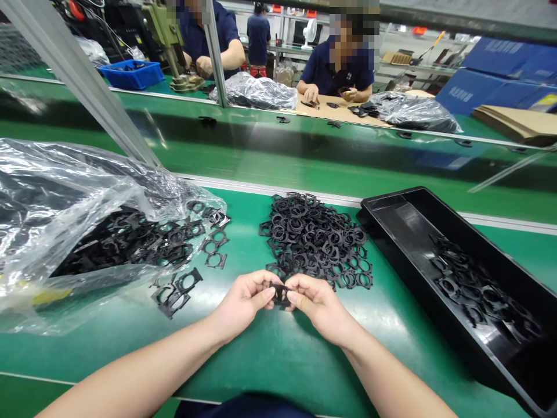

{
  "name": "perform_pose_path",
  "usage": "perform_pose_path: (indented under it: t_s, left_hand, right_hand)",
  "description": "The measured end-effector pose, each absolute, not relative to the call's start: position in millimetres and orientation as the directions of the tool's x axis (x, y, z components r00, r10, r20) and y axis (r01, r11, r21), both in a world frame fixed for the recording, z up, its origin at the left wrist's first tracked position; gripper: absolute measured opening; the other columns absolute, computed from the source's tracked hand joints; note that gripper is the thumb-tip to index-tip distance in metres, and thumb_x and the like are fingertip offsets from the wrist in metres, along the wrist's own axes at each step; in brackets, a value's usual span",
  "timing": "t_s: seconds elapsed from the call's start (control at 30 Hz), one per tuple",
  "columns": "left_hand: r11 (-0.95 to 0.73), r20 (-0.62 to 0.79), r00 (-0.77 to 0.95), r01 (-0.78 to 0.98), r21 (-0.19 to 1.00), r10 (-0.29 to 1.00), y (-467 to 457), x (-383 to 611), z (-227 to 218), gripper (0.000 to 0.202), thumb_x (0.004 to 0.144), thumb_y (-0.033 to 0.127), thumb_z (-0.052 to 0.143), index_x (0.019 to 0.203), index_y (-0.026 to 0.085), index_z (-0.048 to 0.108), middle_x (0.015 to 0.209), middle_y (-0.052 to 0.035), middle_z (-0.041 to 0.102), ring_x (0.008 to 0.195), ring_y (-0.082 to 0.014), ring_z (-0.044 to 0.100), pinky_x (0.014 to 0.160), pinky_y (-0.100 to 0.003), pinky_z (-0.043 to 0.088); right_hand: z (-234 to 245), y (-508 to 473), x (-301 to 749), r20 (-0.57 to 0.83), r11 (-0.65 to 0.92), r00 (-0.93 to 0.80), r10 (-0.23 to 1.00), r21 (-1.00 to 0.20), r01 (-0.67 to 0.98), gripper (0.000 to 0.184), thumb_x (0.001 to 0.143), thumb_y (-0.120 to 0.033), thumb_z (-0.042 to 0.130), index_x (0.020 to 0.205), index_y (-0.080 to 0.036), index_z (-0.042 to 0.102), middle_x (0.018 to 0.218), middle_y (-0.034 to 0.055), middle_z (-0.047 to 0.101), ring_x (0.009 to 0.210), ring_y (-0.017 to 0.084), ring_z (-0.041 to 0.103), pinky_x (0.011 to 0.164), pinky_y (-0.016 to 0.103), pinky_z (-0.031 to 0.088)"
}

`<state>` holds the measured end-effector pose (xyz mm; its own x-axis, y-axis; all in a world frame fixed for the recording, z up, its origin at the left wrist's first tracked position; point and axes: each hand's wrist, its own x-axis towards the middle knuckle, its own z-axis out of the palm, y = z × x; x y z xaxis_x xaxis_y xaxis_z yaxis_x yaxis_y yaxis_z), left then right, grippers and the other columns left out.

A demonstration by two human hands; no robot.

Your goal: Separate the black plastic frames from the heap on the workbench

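Observation:
Between my two hands is a small black plastic ring bracket (281,294), gripped at its ends by fingers and thumbs. My left hand (248,299) pinches its left end, and my right hand (317,302) its right end. The fingers partly hide it. Just beyond my hands lies a heap of black ring brackets (311,238) on the green table (261,360). To the left, an open clear plastic bag (73,191) spills more such parts (143,238). A few loose brackets (176,293) lie in front of the bag.
A long black tray (391,255) on the right holds several brackets (478,284). Behind the table runs a green conveyor belt (243,145) with scattered black parts. A metal post (91,87) slants at the left. Across the belt, co-workers (339,69) handle parts.

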<state>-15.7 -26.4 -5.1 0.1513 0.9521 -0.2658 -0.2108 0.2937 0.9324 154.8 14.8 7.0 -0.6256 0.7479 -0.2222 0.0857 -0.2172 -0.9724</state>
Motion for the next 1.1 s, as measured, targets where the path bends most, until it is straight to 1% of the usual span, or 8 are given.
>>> perform_pose_path:
  t_s: [0.17, 0.4, 0.6, 0.7, 0.77, 0.9, 1.0, 1.1]
  left_hand:
    - [0.317, -0.281, 0.173, -0.236, 0.919, 0.944, -25.2, -16.4, -2.7, 0.031, 0.071, 0.039, 0.070, 0.083, 0.012, 0.063, 0.061, 0.0016, 0.054, 0.056, -0.0092, 0.047, 0.058, -0.022, 0.038]
    - [0.317, -0.308, 0.072, -0.251, 0.915, 0.948, -25.3, -15.4, -3.5, 0.032, 0.068, 0.039, 0.073, 0.082, 0.013, 0.062, 0.058, 0.0022, 0.055, 0.055, -0.0101, 0.051, 0.056, -0.022, 0.041]
    - [0.310, -0.307, 0.055, -0.280, 0.909, 0.950, -24.4, -16.9, -7.4, 0.030, 0.065, 0.036, 0.076, 0.074, 0.011, 0.063, 0.056, 0.0007, 0.058, 0.054, -0.0093, 0.052, 0.053, -0.019, 0.039]
    - [0.332, -0.317, 0.098, -0.299, 0.895, 0.943, -23.2, -17.8, -5.2, 0.030, 0.065, 0.037, 0.077, 0.073, 0.011, 0.061, 0.056, 0.0005, 0.059, 0.053, -0.0090, 0.052, 0.051, -0.019, 0.039]
    - [0.373, -0.342, 0.154, -0.277, 0.886, 0.927, -22.0, -18.8, -2.7, 0.032, 0.066, 0.039, 0.076, 0.073, 0.012, 0.059, 0.056, -0.0004, 0.061, 0.053, -0.0100, 0.055, 0.052, -0.020, 0.041]
    - [0.479, -0.424, 0.263, -0.199, 0.855, 0.867, -20.2, -20.5, 1.4, 0.038, 0.068, 0.046, 0.072, 0.071, 0.013, 0.056, 0.062, -0.0051, 0.066, 0.063, -0.0158, 0.065, 0.059, -0.023, 0.047]
    - [0.517, -0.446, 0.289, -0.255, 0.817, 0.847, -20.0, -20.0, 1.7, 0.040, 0.065, 0.047, 0.074, 0.071, 0.012, 0.056, 0.067, -0.0048, 0.066, 0.066, -0.0162, 0.067, 0.060, -0.023, 0.048]
    - [0.488, -0.417, 0.263, -0.342, 0.803, 0.870, -21.1, -17.9, -1.1, 0.038, 0.065, 0.043, 0.076, 0.069, 0.013, 0.054, 0.064, -0.0033, 0.065, 0.059, -0.0127, 0.064, 0.057, -0.021, 0.045]
  right_hand:
    - [6.5, 16.2, 156.2, -0.226, -0.210, -0.613, 0.757, -0.973, 0.099, 0.021, 0.079, -0.035, 0.060, 0.077, -0.015, 0.059, 0.067, 0.0003, 0.058, 0.063, 0.013, 0.054, 0.065, 0.027, 0.044]
    - [4.1, 16.8, 155.8, -0.242, -0.225, -0.507, 0.827, -0.970, 0.095, 0.022, 0.074, -0.037, 0.066, 0.073, -0.015, 0.062, 0.062, -0.0011, 0.056, 0.059, 0.012, 0.053, 0.061, 0.026, 0.046]
    - [6.8, 16.5, 156.2, -0.274, -0.250, -0.500, 0.822, -0.961, 0.115, 0.023, 0.071, -0.037, 0.068, 0.070, -0.014, 0.063, 0.058, -0.0010, 0.058, 0.055, 0.011, 0.053, 0.057, 0.024, 0.043]
    - [7.5, 16.6, 156.7, -0.278, -0.263, -0.505, 0.817, -0.959, 0.102, 0.025, 0.070, -0.038, 0.069, 0.069, -0.014, 0.063, 0.056, -0.0012, 0.059, 0.053, 0.011, 0.053, 0.056, 0.024, 0.043]
    - [6.7, 16.5, 156.7, -0.282, -0.281, -0.499, 0.820, -0.957, 0.079, 0.025, 0.069, -0.039, 0.070, 0.070, -0.015, 0.063, 0.055, -0.0016, 0.058, 0.052, 0.010, 0.053, 0.055, 0.024, 0.043]
    - [4.6, 15.8, 156.5, -0.281, -0.304, -0.483, 0.829, -0.952, 0.031, 0.025, 0.067, -0.038, 0.073, 0.071, -0.015, 0.063, 0.056, -0.0014, 0.059, 0.052, 0.010, 0.054, 0.055, 0.024, 0.044]
    - [4.7, 15.5, 156.4, -0.262, -0.292, -0.480, 0.837, -0.956, 0.013, 0.024, 0.067, -0.037, 0.073, 0.071, -0.015, 0.065, 0.059, 0.0000, 0.061, 0.054, 0.011, 0.055, 0.056, 0.025, 0.046]
    - [5.6, 15.3, 156.4, -0.249, -0.279, -0.480, 0.841, -0.960, 0.010, 0.023, 0.068, -0.037, 0.073, 0.071, -0.015, 0.065, 0.060, 0.0010, 0.063, 0.055, 0.012, 0.056, 0.058, 0.026, 0.046]
